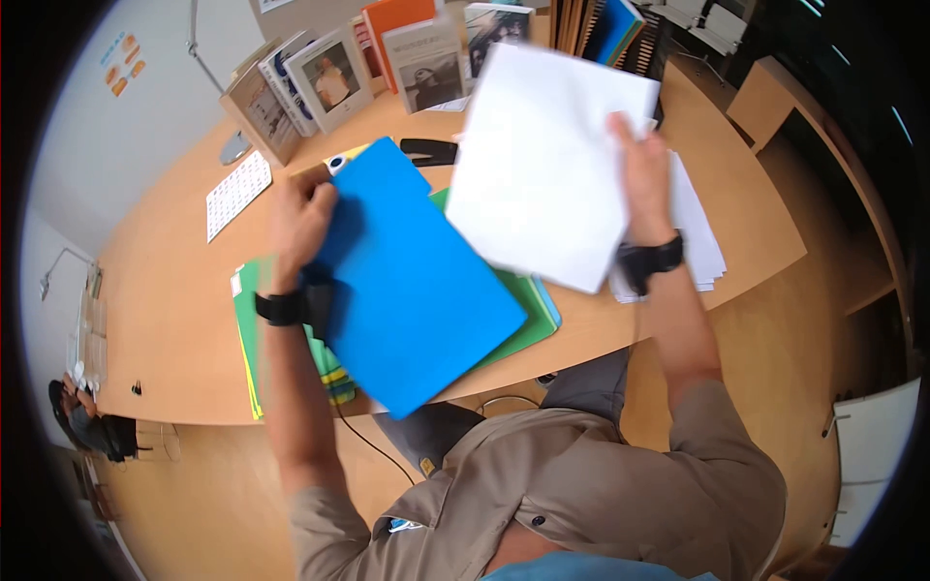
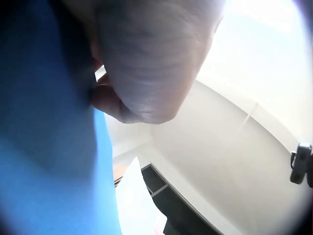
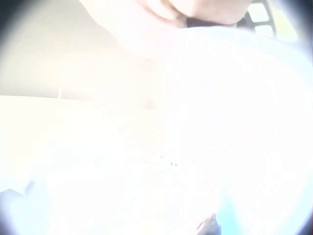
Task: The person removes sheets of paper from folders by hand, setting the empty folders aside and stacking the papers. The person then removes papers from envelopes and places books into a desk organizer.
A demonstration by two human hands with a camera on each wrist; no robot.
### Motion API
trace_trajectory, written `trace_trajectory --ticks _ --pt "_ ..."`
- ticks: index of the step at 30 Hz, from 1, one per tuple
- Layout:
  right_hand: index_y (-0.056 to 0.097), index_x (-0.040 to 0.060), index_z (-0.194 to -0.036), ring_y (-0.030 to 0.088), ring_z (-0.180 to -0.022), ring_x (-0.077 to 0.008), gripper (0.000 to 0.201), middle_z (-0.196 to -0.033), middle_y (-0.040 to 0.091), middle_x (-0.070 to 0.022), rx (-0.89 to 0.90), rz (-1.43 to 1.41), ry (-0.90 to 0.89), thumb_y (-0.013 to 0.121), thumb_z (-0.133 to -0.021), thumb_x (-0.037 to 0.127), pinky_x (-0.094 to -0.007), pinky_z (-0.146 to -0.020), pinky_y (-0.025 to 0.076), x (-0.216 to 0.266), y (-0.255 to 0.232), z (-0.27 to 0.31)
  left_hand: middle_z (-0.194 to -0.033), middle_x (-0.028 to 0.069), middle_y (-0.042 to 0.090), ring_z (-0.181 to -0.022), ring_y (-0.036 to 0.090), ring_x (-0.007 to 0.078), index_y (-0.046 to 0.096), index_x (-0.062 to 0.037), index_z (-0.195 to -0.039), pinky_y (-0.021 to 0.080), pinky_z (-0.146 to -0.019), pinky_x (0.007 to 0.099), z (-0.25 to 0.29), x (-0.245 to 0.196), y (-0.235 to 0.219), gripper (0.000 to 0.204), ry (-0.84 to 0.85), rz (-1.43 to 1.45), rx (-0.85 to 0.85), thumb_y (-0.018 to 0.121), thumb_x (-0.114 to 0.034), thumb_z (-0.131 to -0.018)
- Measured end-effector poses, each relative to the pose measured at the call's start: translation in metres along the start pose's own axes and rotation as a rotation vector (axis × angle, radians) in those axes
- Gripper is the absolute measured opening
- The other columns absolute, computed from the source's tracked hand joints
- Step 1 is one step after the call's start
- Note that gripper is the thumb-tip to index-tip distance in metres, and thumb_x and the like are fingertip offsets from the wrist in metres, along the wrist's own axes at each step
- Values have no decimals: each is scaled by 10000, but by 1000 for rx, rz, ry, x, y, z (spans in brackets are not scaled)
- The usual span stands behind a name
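Observation:
My left hand (image 1: 302, 218) grips a blue folder (image 1: 417, 281) by its upper left edge, and the folder slants over the desk's front edge. In the left wrist view, curled fingers show against the blue folder (image 2: 44, 147). With the thumb on its face, my right hand (image 1: 642, 179) holds white paper (image 1: 552, 165) by the right side. The paper is raised over the desk, slightly blurred, and overlaps the green folder (image 1: 528, 329) behind it. Glare washes out most of the right wrist view, where part of the hand (image 3: 210, 10) shows above the paper (image 3: 244, 98).
More green folders (image 1: 249, 334) lie at the desk's front left. A stack of white sheets (image 1: 696, 228) is under my right arm. A black stapler-like object (image 1: 426, 150), a white keyboard (image 1: 238, 197) and standing books (image 1: 329, 82) are farther back. A person (image 1: 92, 421) sits far left.

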State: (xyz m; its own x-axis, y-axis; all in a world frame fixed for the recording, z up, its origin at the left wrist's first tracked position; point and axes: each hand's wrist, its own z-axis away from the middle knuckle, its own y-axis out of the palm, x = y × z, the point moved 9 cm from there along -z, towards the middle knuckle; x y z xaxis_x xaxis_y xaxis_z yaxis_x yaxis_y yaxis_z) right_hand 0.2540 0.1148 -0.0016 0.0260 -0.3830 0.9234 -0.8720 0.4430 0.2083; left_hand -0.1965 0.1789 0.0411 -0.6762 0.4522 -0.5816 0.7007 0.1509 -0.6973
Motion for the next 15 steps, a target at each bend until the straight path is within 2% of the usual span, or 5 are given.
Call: trace_trajectory --ticks 2,4,7,11,15 --pt "730 -15 -1204 688 -934 -117 440 -1090 764 -61 -47 150 6 754 -1034 390 -289 -840 548 14 -47 -19 -781 136 636 -773 620 184 659 47 -957 492 -723 361 -4 9 -42 180 113 -81 -12 563 -100 -915" --pt "707 -46 -1265 690 -982 -138 565 -1134 758 -79 -119 282 36 727 -1037 471 -302 -884 539 39 -75 -19 -845 87 644 -828 593 156 647 42 -971 488 -767 332 -8 57 -72 153 30 -38 60 541 -55 -919" --pt "683 -69 -1268 683 -1001 -177 468 -1152 740 -98 -32 252 128 676 -1034 337 -316 -912 540 -6 -150 -57 -830 56 589 -840 541 145 621 3 -1050 481 -769 351 -5 133 -98 150 -48 -67 173 509 -26 -955" --pt "662 -96 -1213 673 -991 -236 367 -1124 713 -132 130 349 345 596 -913 105 -352 -905 546 -50 -197 -68 -801 119 598 -789 587 231 619 -67 -1148 494 -753 395 16 196 -90 208 -43 -340 243 500 -22 -984" --pt "653 -99 -1193 668 -984 -254 384 -1085 701 -148 253 496 537 579 -852 63 -380 -888 549 -95 -244 -89 -804 160 638 -759 640 321 615 -98 -1209 507 -726 445 35 217 -54 300 -197 -317 297 523 23 -950"
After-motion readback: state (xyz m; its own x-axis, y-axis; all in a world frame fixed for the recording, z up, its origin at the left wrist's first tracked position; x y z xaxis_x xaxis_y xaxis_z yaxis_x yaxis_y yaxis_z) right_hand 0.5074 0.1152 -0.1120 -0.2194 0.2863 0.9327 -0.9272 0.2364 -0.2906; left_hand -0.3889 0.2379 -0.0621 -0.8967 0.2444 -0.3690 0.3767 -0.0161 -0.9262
